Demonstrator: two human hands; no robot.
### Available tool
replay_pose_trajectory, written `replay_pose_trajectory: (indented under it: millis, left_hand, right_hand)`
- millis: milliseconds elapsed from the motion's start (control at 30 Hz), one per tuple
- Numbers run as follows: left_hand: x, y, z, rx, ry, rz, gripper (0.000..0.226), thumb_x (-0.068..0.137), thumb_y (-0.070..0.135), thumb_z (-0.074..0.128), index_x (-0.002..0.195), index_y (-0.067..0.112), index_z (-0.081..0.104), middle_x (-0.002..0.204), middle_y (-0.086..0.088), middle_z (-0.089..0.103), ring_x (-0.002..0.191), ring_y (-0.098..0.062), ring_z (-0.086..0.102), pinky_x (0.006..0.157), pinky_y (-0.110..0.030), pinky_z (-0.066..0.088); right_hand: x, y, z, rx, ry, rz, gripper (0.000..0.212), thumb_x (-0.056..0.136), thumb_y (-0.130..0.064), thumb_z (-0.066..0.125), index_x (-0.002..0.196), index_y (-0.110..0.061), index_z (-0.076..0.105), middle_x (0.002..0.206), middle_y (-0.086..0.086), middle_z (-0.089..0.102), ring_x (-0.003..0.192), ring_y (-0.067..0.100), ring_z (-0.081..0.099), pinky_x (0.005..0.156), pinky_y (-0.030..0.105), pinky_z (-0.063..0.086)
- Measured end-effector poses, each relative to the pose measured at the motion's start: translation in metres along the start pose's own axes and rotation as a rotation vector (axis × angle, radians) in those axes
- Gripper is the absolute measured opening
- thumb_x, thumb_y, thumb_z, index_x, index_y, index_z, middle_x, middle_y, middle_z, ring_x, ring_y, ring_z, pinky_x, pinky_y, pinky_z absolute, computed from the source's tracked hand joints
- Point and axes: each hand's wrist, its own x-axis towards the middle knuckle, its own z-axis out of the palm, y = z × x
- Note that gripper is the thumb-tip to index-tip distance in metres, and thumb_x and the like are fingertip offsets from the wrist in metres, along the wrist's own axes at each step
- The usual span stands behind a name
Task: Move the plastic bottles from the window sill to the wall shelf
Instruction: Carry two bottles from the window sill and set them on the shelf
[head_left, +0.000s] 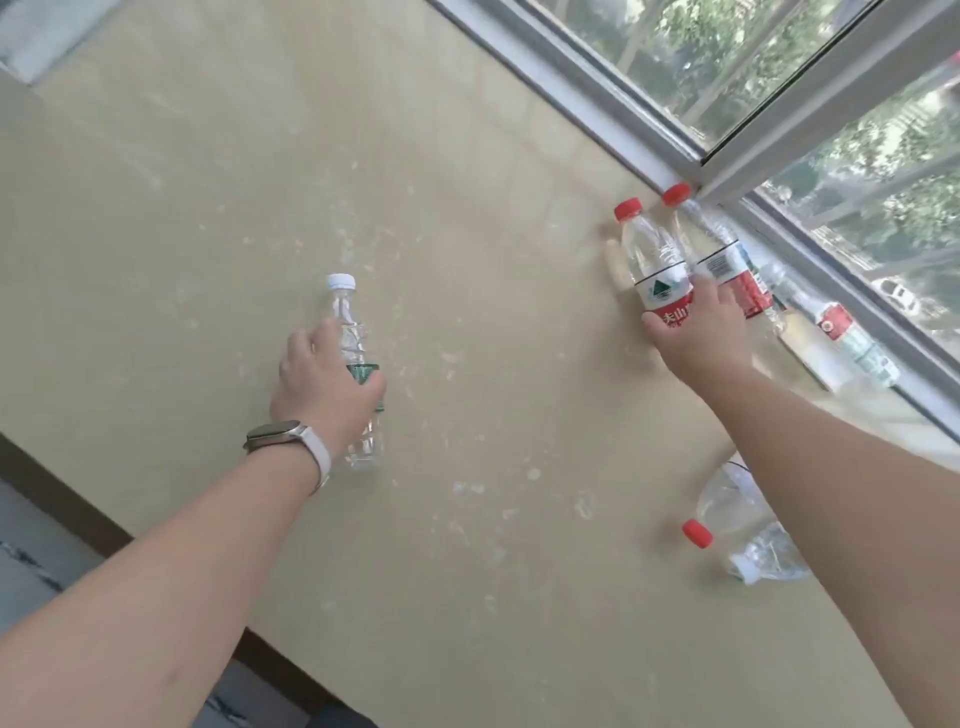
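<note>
Presently your left hand (324, 387) grips the white-capped bottle (353, 364), upright, mid-sill (467, 130) with open room; your right hand (698, 332) clasps the red-capped bottle (652, 260), upright beside the window frame (597, 88).

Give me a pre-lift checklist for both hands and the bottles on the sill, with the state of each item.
1. Left hand wrapped round the white-capped bottle: ok.
2. Right hand closed on the red-capped bottle: ok.
3. Caps on both held bottles: ok.
4. Neighbouring red-capped bottle clear of the right hand: not ok, fingers touch it.
5. Crushed bottle lying under the right forearm, clear of it: cannot tell.
6. Wall shelf in view: not ok.
</note>
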Motion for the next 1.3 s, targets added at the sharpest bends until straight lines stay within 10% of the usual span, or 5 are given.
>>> replay_pose_trajectory:
  millis: [600, 1300]
  left_hand:
    - [-0.015, 0.018, 0.013, -0.197, -0.01, -0.137, 0.076, 0.08, 0.047, 0.069, 0.141, 0.02, 0.033, 0.133, 0.0, 0.055, 0.103, -0.027, 0.059, 0.075, -0.033, 0.045]
    - [-0.116, 0.088, -0.086, -0.635, -0.003, 0.129, 0.08, 0.075, 0.043, 0.078, 0.142, 0.027, 0.036, 0.124, 0.006, 0.054, 0.108, -0.016, 0.059, 0.095, -0.036, 0.049]
  right_hand:
    - [0.015, -0.018, -0.001, 0.065, -0.099, 0.08, 0.055, 0.076, -0.054, 0.061, 0.114, -0.017, 0.043, 0.107, 0.006, 0.059, 0.088, 0.029, 0.061, 0.078, 0.047, 0.053]
    - [-0.175, -0.057, -0.128, 0.647, 0.03, -0.068, 0.053, 0.083, -0.017, 0.069, 0.127, -0.02, 0.041, 0.079, -0.017, 0.05, 0.049, -0.003, 0.051, 0.045, 0.005, 0.037]
